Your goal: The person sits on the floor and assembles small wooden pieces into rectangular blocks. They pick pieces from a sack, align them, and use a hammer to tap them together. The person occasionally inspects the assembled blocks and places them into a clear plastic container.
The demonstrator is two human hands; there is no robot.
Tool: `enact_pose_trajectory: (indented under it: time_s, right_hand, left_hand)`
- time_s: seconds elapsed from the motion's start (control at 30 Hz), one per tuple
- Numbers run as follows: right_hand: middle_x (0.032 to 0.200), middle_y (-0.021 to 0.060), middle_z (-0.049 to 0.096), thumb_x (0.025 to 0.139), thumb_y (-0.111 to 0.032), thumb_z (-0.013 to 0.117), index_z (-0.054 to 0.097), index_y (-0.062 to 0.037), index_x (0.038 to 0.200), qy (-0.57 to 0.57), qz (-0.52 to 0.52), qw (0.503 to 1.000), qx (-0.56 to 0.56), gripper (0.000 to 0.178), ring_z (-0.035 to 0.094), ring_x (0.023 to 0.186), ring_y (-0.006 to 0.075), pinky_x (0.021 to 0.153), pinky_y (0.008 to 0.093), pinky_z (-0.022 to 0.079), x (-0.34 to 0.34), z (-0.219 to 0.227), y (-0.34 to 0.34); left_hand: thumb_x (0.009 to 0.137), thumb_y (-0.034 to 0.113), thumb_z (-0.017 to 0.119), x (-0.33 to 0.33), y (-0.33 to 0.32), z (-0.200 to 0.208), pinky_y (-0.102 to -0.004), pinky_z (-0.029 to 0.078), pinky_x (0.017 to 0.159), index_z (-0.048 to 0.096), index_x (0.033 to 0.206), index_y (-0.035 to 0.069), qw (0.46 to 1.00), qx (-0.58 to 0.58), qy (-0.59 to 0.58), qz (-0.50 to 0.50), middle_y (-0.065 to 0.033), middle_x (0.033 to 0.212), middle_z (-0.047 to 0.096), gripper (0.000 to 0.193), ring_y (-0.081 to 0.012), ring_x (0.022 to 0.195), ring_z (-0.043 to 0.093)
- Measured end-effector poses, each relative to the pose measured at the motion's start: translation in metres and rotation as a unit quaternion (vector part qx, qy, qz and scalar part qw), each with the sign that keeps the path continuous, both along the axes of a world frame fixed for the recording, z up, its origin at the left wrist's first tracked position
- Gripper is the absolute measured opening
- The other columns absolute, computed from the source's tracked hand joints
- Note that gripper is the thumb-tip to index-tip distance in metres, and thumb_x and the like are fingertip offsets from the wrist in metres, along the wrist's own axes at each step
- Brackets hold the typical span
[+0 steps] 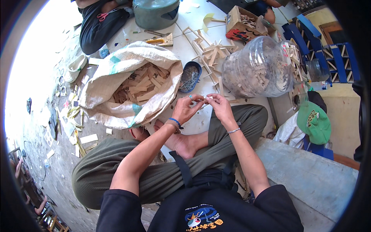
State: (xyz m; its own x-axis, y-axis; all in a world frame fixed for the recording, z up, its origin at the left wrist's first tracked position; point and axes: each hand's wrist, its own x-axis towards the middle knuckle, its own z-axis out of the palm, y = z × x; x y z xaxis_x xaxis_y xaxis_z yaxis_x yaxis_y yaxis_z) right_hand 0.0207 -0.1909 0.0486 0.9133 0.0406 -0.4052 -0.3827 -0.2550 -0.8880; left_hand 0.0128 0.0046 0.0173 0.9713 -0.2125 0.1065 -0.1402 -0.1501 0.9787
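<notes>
- Piece (206, 99): your left hand (187, 108) and right hand (221, 107) seem to pinch it, fingertips together.
- Step: likely fine fingertip work.
- Next move calls for steady pinches.

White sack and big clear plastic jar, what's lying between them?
In the head view, a dark blue tray of thin pieces lies beside the sack, with wooden strips nearer the jar.

Can count one left hand (188, 109), one right hand (222, 108), one green cap (315, 123). On floor (193, 17), one sack (101, 75), one blue tray (200, 71), one big clear jar (275, 60). Inside sack's rim, wooden pieces (145, 82), too many for exact counting.
</notes>
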Motion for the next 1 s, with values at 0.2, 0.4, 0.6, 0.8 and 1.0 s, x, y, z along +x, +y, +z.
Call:
enact_pose_trajectory:
  time_s: [0.2, 0.4, 0.6, 0.8, 1.0]
  right_hand:
    - [0.101, 0.0109, 0.077, 0.100, -0.020, 0.071, 0.068, 0.0056, 0.121, -0.020, 0.002, 1.000, -0.017, 0.033, 0.073, 0.094, 0.0153, 0.084, 0.0284, 0.055, 0.001, -0.001, -0.002]
    - [0.102, 0.0123, 0.076, 0.099, -0.027, 0.073, 0.068, -0.0016, 0.125, -0.095, -0.035, 0.972, -0.214, 0.037, 0.070, 0.095, 0.0174, 0.085, 0.0323, 0.053, -0.027, 0.053, -0.032]
    - [0.103, 0.0164, 0.067, 0.098, -0.029, 0.073, 0.064, -0.0006, 0.110, -0.071, -0.001, 0.903, -0.424, 0.033, 0.066, 0.095, 0.0315, 0.087, 0.0420, 0.052, -0.138, 0.110, -0.075]
    - [0.113, 0.0238, 0.063, 0.103, -0.025, 0.064, 0.057, 0.0018, 0.121, 0.000, 0.044, 0.873, -0.486, 0.033, 0.063, 0.105, 0.0446, 0.090, 0.0503, 0.051, -0.198, 0.107, -0.076]
    - [0.132, 0.0267, 0.064, 0.109, -0.024, 0.055, 0.051, 0.0005, 0.145, -0.120, 0.043, 0.908, -0.400, 0.044, 0.063, 0.118, 0.0450, 0.096, 0.0476, 0.053, -0.155, 0.113, -0.044]
  left_hand:
    - [0.097, 0.014, 0.076, -0.004, -0.007, -0.008, -0.0323, 0.060, 0.083, 0.076, 0.112, 0.004, 0.997, -0.048, 0.055, 0.021, -0.0071, 0.107, 0.079, 0.018, -0.0137, 0.096, 0.073]
    - [0.097, 0.013, 0.076, -0.010, -0.015, -0.012, -0.0289, 0.056, 0.087, 0.076, 0.109, 0.003, 0.987, -0.108, 0.110, 0.053, -0.0076, 0.112, 0.078, 0.015, -0.0109, 0.102, 0.069]
    - [0.098, 0.013, 0.076, -0.011, -0.017, -0.013, -0.0276, 0.055, 0.087, 0.077, 0.109, 0.002, 0.986, -0.115, 0.109, 0.058, -0.0084, 0.114, 0.077, 0.016, -0.0121, 0.105, 0.069]
    - [0.098, 0.013, 0.076, -0.014, -0.016, -0.009, -0.0293, 0.055, 0.093, 0.077, 0.109, 0.001, 0.978, -0.138, 0.144, 0.061, -0.0096, 0.115, 0.077, 0.017, -0.0137, 0.108, 0.069]
    - [0.098, 0.012, 0.076, -0.011, -0.017, -0.011, -0.0300, 0.054, 0.097, 0.077, 0.108, 0.000, 0.978, -0.146, 0.134, 0.056, -0.0101, 0.114, 0.077, 0.016, -0.0144, 0.109, 0.069]
